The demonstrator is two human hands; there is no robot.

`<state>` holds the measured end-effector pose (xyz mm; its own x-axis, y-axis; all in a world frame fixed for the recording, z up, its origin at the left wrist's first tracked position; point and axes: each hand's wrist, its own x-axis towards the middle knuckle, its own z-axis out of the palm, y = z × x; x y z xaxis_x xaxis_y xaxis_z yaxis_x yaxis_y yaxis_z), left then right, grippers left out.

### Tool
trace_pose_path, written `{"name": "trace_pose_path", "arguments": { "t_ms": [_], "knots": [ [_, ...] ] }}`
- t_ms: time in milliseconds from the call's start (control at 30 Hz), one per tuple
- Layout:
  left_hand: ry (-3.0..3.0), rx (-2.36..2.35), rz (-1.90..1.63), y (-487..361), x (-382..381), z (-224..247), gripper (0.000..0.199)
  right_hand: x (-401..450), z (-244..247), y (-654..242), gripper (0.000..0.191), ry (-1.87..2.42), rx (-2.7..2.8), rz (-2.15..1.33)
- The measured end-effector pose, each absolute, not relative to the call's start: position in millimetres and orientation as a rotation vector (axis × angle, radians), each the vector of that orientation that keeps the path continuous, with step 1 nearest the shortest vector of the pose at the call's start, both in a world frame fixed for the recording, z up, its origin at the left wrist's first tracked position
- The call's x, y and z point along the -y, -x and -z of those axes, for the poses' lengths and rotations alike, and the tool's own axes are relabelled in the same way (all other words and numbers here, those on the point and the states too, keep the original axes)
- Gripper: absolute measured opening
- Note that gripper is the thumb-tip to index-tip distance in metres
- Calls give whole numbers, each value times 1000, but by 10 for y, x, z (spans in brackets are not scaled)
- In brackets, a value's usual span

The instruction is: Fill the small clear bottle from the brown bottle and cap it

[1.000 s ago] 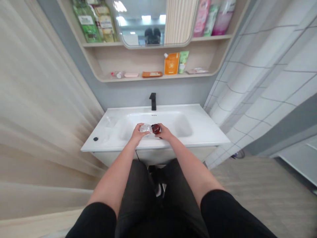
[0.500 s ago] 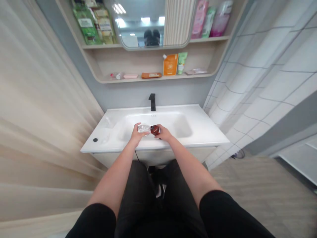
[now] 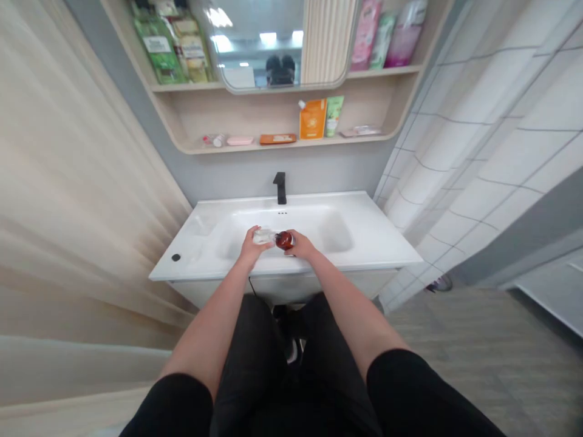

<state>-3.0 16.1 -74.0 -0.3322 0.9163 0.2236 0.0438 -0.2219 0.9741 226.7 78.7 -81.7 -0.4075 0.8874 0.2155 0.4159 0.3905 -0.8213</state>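
Over the front of the white sink (image 3: 337, 233), my left hand (image 3: 249, 247) is closed around a small clear container (image 3: 263, 236), see-through like a cup. My right hand (image 3: 301, 245) grips a reddish-brown bottle (image 3: 285, 240), tilted so that its neck points left at the clear container's mouth. Bottle and container meet or nearly meet; whether they touch I cannot tell. Any liquid between them is too small to make out. Behind both hands stands the black faucet (image 3: 281, 188).
Above the sink, a shelf cabinet (image 3: 191, 115) holds an orange pouch (image 3: 312, 119), a green tube (image 3: 334, 115), a pink bar-shaped item (image 3: 240, 141) and several bottles around a mirror (image 3: 255, 45). A black round disc (image 3: 175, 257) lies on the counter's left. Beige curtain (image 3: 82, 230) hangs at left.
The brown bottle has tipped slightly further left toward the clear container. Both hands keep nearly the same place and grip.
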Motion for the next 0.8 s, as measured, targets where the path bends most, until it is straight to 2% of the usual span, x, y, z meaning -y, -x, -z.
{"name": "trace_pose_path", "arguments": {
  "t_ms": [367,567,800],
  "knots": [
    [-1188,-1302,-1621,68,-206,817,100,-812,844,-2263,81,1101,2017,-895],
    [-1237,-1320,-1629,87,-202,815,100,-813,864,-2266,87,1093,1981,-922],
    [-1232,-1306,-1620,81,-174,787,101,-811,847,-2256,80,1083,2001,-919]
  ]
}}
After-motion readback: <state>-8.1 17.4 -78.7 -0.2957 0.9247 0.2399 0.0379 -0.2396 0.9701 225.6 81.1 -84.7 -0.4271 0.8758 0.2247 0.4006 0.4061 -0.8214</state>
